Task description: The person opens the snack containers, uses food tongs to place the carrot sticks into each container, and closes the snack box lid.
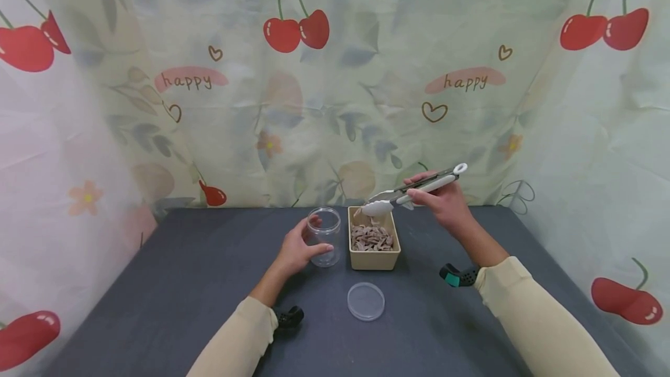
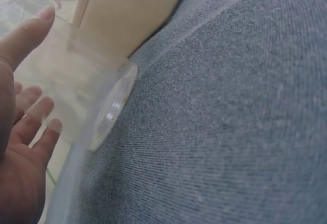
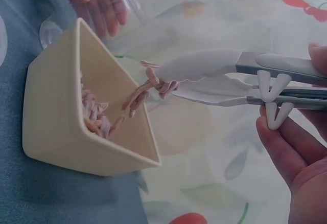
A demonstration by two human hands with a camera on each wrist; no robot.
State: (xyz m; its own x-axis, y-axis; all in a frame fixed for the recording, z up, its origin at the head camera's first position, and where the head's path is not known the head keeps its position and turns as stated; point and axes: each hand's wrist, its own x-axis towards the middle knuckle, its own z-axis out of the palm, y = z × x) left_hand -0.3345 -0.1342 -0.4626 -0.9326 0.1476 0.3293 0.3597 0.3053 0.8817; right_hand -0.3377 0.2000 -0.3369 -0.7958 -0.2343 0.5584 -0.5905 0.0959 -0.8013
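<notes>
My left hand [image 1: 294,249] holds a clear, open-topped plastic jar [image 1: 325,256], thumb on the near side and fingers behind. The jar's base [image 2: 115,104] stands on the cloth in the left wrist view. Immediately right of it is a beige rectangular box [image 1: 374,260] containing brownish dried strips [image 1: 371,239]. My right hand [image 1: 446,202] grips grey-and-white kitchen tongs [image 1: 439,182] at the handles. In the right wrist view, the white tong tips [image 3: 204,64] pinch a small clump of strips [image 3: 153,85] over the box's opening.
A round translucent lid [image 1: 366,301] lies flat on the dark tablecloth [image 1: 220,284], in front of the box. A patterned curtain [image 1: 335,103] closes off the back and both sides. Each wrist carries a black strap device [image 1: 460,276].
</notes>
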